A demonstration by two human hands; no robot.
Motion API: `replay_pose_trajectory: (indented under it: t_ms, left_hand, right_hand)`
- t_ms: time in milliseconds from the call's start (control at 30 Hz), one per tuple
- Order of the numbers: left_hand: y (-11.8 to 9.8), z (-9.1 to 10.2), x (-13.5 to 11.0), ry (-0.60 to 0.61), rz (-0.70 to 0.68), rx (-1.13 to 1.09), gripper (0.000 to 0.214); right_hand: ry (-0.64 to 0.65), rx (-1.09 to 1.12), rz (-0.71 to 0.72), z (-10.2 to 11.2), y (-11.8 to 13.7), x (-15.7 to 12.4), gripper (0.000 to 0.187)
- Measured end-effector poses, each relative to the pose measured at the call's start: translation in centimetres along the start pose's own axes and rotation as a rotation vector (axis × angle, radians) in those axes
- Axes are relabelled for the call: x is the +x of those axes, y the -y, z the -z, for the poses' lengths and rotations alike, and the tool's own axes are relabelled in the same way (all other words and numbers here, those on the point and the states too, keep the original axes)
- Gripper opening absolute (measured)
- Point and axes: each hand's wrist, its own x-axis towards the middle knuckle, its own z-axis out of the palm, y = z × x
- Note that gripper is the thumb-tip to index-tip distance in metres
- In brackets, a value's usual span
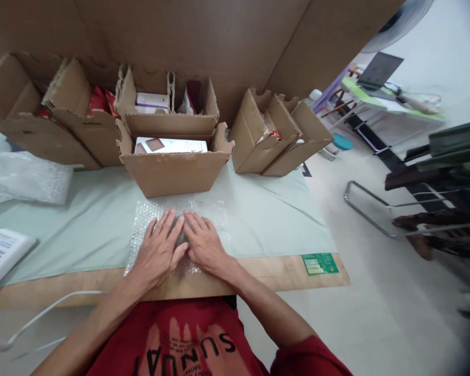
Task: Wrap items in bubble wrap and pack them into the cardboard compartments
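A sheet of clear bubble wrap point(147, 213) lies on the pale green cloth at the front of the table. My left hand point(162, 245) rests on it with fingers stretched forward. Beside it, my right hand point(206, 240) also lies flat on the wrap, its fingers extended. The two hands nearly meet at the fingertips and thumbs. A dark patch shows between them, too covered to make out. Just beyond the wrap stands a cardboard box point(172, 175) holding white printed boxes point(180, 145).
More cardboard bins point(254, 141) with packets stand along the back, before a tall cardboard panel point(203, 36). Crumpled bubble wrap point(31, 175) and a white device point(8, 253) are at left. A green card point(320, 264) lies at the front right edge. A metal-framed chair point(370, 209) stands right.
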Motion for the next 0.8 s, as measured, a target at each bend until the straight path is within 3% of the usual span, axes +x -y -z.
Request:
replay_pose_trajectory:
  t_ms: [67, 133, 233, 300, 367, 467, 533, 600, 700, 767, 800]
  left_hand:
    - [0.5, -0.9, -0.1, 0.07, -0.024, 0.028, 0.058]
    - [1.5, -1.3, -0.8, 0.103, -0.001, 0.075, 0.06]
    - [2.4, -0.6, -1.9, 0.097, 0.083, 0.117, 0.061]
    - [1.9, 0.0, -1.7, 0.08, 0.126, 0.118, 0.061]
    - [0.9, 0.3, -0.6, 0.079, 0.117, 0.109, 0.061]
    - [0.1, 0.0, 1.4, 0.126, 0.091, 0.107, 0.061]
    - [0.6, -0.3, 1.8, 0.164, 0.116, 0.12, 0.062]
    - [1.6, -0.2, 1.3, 0.174, 0.165, 0.137, 0.063]
    - [2.1, 0.3, 0.1, 0.137, 0.214, 0.127, 0.063]
    - [1.4, 0.5, -0.2, 0.105, 0.197, 0.089, 0.061]
    - [0.8, 0.5, -0.1, 0.098, 0.168, 0.065, 0.06]
  right_hand:
    - [0.049, 0.015, -0.009, -1.2, 0.0, -0.8, 0.059]
    - [0.046, -0.003, -0.126, -1.4, -1.5, -2.8, 0.061]
    - [-0.008, -0.061, -0.363, -0.2, -4.5, -5.8, 0.058]
    - [-0.06, -0.09, -0.452, 0.8, -5.4, -5.9, 0.056]
    - [-0.074, -0.083, -0.398, 1.0, -4.9, -3.8, 0.057]
    - [0.015, -0.015, -0.104, 0.3, -3.9, 0.5, 0.056]
    - [0.063, 0.007, -0.003, -0.2, -4.7, 1.6, 0.055]
    - [0.045, -0.027, -0.127, -0.1, -7.0, 0.4, 0.053]
    - [-0.07, -0.141, -0.498, 1.1, -10.5, -3.7, 0.049]
    - [-0.139, -0.179, -0.575, 1.8, -10.4, -5.6, 0.049]
    - [-0.155, -0.173, -0.539, 1.9, -9.5, -5.8, 0.05]
